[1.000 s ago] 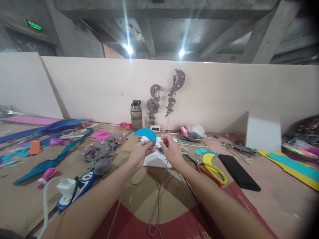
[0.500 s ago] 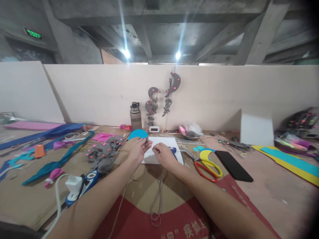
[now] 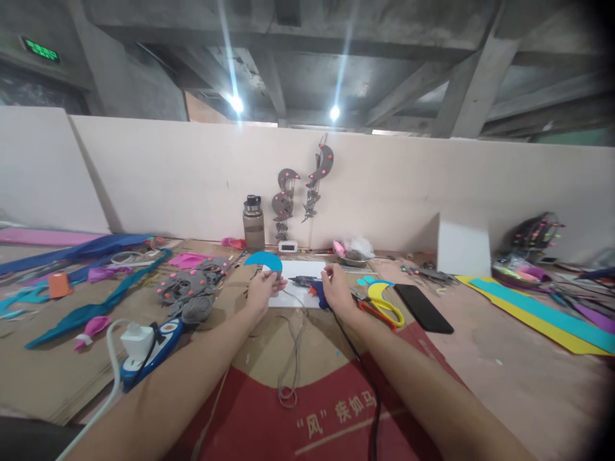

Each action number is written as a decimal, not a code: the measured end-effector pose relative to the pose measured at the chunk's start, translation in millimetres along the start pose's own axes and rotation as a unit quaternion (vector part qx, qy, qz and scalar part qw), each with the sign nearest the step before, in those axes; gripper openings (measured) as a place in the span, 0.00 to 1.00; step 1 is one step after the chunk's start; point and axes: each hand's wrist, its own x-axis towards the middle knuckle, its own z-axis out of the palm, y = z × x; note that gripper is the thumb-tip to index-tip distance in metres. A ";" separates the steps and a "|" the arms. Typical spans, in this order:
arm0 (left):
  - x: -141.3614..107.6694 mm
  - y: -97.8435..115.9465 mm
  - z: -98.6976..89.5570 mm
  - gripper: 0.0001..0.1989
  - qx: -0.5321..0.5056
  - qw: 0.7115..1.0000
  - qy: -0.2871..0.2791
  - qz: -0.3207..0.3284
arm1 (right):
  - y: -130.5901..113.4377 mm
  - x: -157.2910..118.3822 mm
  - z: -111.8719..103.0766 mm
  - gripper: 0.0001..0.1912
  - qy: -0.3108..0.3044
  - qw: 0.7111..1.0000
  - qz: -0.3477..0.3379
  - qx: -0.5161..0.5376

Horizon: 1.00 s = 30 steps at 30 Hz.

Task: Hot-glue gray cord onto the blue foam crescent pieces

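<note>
My left hand [image 3: 263,291] is closed on a blue crescent [image 3: 267,259], which curves up above its fingers. A grey cord [image 3: 294,346] runs from near that hand and hangs in a loop over the cardboard. My right hand [image 3: 335,289] is closed, with its fingers at a dark blue glue gun [image 3: 310,282] whose nozzle points left toward my left hand. A white sheet [image 3: 288,302] lies beneath the glue gun. The gun's black cable [image 3: 364,368] trails toward me. Part of the gun's handle is hidden by my right hand.
Scissors [image 3: 396,312] and a black phone [image 3: 423,308] lie to the right. On the left are grey yarn with pink dots [image 3: 192,288] and a power strip [image 3: 152,352]. A bottle [image 3: 253,224] stands by the back wall, where grey crescent ornaments [image 3: 321,163] hang.
My right hand has moved to the glue gun, which now points left between my hands. The blue crescent now rises from my left hand. The view has shifted to the right.
</note>
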 end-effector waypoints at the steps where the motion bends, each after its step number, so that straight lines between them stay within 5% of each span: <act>1: -0.3 0.6 0.0 0.05 0.002 1.000 -0.002 0.001 | 4.2 -6.1 2.8 0.10 0.002 1.000 0.008 -0.008; 8: 1.2 2.2 -2.0 0.05 0.005 1.000 -0.017 -0.007 | 14.8 -19.2 16.9 0.08 -0.017 0.998 0.030 -0.049; 30: 2.6 6.1 -4.6 0.05 -0.025 0.999 -0.007 -0.041 | 13.4 -17.2 12.9 0.06 -0.052 0.996 0.024 -0.064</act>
